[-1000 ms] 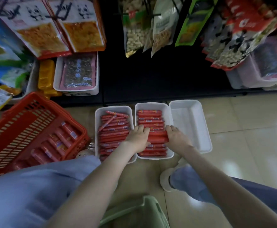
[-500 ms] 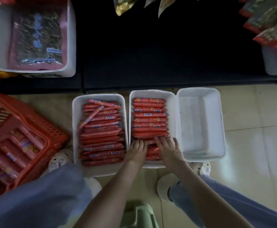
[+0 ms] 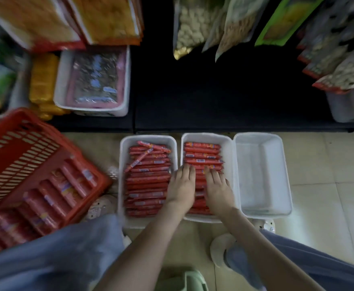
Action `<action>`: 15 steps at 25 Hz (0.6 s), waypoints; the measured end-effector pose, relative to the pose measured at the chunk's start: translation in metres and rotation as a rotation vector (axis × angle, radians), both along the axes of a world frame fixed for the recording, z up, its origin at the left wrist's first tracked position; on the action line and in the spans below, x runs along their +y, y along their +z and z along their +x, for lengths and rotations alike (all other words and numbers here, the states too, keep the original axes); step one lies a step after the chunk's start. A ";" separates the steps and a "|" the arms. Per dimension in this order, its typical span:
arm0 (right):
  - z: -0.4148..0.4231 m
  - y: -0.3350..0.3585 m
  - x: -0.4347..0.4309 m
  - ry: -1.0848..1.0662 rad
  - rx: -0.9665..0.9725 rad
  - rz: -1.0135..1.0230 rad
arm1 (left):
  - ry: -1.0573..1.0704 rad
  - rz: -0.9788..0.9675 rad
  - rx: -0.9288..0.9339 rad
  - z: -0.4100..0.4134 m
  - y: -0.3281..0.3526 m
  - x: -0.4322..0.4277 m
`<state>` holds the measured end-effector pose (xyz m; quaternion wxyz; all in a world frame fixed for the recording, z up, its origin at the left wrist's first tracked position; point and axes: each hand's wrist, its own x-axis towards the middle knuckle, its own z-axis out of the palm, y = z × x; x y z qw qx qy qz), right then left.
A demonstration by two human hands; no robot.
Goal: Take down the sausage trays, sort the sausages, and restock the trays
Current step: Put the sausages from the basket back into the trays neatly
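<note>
Sorting stage, down on the floor: three white trays sit side by side below the shelf. Left hand (image 3: 182,186) and right hand (image 3: 218,186) lie flat, fingers straight, pressing the sausages (image 3: 202,153) in the middle tray (image 3: 229,150) and pinching nothing. With this blur, a hooked fingertip can't be ruled out. The left tray (image 3: 123,164) looks full, with a few sausages askew. The right tray (image 3: 262,177) is bare. The next move is likely filling it from the red basket (image 3: 24,152).
</note>
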<state>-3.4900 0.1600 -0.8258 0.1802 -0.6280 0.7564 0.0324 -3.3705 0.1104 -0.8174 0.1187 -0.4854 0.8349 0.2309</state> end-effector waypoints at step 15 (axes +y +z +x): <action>0.328 0.181 -0.080 0.511 -0.355 -0.333 | 0.806 -0.433 -0.174 0.427 0.216 0.016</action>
